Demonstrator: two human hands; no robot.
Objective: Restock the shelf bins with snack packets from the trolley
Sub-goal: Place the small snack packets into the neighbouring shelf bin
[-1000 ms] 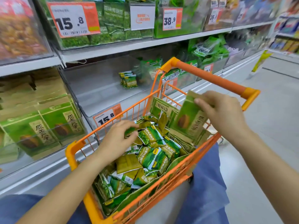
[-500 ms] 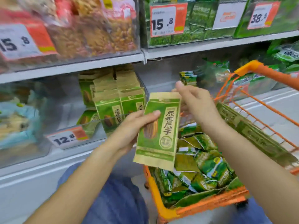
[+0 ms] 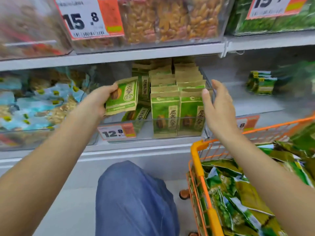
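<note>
My left hand (image 3: 98,101) grips a green and tan seed packet (image 3: 124,97), holding it tilted over the left side of a clear shelf bin (image 3: 170,119). That bin holds two upright rows of the same packets (image 3: 177,101) on its right side and a few lying loose on its left. My right hand (image 3: 219,106) is open with straight fingers, hovering at the bin's right wall by the front packets. The orange trolley (image 3: 197,160) stands at lower right, full of green snack packets (image 3: 238,193).
A 12.8 price tag (image 3: 116,132) hangs on the bin front. The neighbouring bin on the left holds blue packets (image 3: 34,106); the one on the right holds a small stack of green packets (image 3: 260,82). Bins of nuts (image 3: 170,19) fill the shelf above. My blue-trousered knee (image 3: 133,193) is below.
The packet passed from both hands into my left hand alone and moved up to the bin. My right hand let go and opened beside the bin. The view swung left.
</note>
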